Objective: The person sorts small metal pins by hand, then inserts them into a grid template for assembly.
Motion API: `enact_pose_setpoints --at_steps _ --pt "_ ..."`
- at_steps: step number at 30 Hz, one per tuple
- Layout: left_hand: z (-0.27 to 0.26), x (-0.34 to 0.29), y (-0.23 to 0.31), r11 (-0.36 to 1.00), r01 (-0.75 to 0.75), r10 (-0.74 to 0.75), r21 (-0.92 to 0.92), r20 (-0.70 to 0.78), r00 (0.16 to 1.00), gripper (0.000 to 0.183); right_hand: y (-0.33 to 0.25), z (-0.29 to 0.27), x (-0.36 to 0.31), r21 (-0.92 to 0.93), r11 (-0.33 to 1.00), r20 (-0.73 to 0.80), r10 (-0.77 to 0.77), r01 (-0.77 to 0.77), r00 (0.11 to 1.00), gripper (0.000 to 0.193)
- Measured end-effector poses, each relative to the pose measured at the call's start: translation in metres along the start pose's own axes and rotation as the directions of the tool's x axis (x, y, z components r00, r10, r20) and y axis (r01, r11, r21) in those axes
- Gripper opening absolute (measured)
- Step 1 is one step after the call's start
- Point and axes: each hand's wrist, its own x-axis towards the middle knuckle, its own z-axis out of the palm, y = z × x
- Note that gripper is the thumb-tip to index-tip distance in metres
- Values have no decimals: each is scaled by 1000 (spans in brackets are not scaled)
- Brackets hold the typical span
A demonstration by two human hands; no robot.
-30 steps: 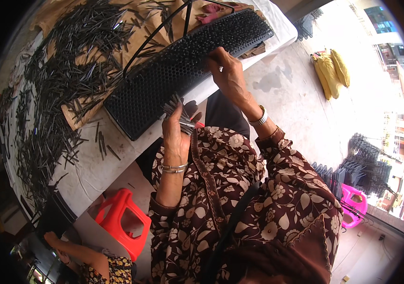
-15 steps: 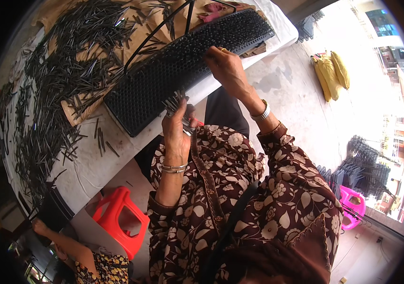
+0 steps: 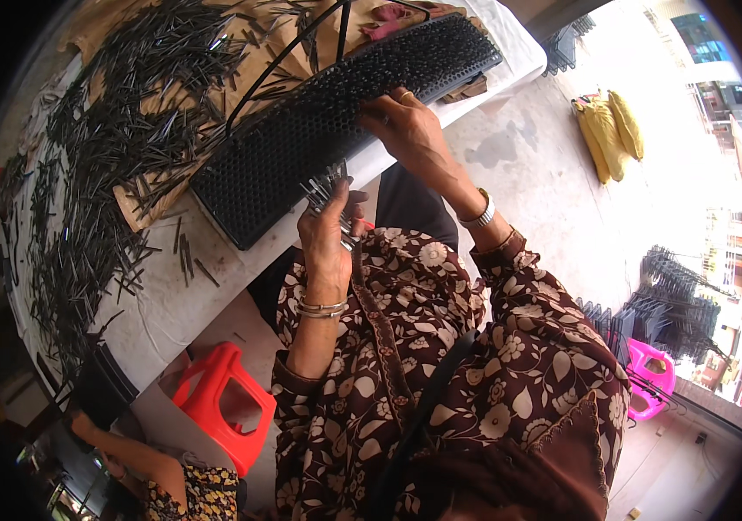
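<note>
Table [image 3: 158,334], pale cover, stained; black perforated tray [image 3: 249,187] lying lengthwise along the near edge, its right end short of the right corner; brown paper [image 3: 245,84] spread behind, toward the far edge; thin dark strips [image 3: 162,56] heaped over paper and cover, running down the left side; a few loose strips [image 3: 185,258] apart, between heap and near edge.
</note>
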Motion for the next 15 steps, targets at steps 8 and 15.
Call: enact_pose_setpoints --at_steps 8,15 --pt "4 -1 -3 998 -10 10 58 6 1000 24 -23 -20 -14 518 704 586 121 -485 801 21" --pt "-5 3 -10 999 39 -38 24 -5 999 21 -19 -22 -10 368 844 133 369 -391 920 16"
